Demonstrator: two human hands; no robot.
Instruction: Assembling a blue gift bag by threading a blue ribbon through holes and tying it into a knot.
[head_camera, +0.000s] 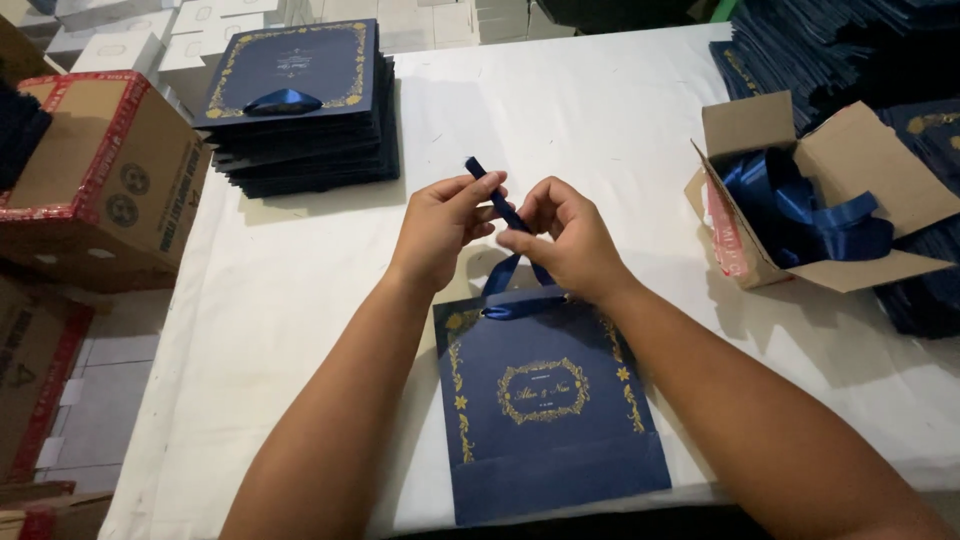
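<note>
Navy ribbon (503, 208) runs up from the top edge of a flat navy paper gift bag with gold ornament (545, 410) lying on the white table (560, 120); the left hand (442, 222) and right hand (560, 238) both pinch it between closed fingertips, just above the bag. At right, an open cardboard box (860, 165) holds loose blue satin ribbons (800, 215). A stack of finished navy bags (300, 100) sits at upper left.
</note>
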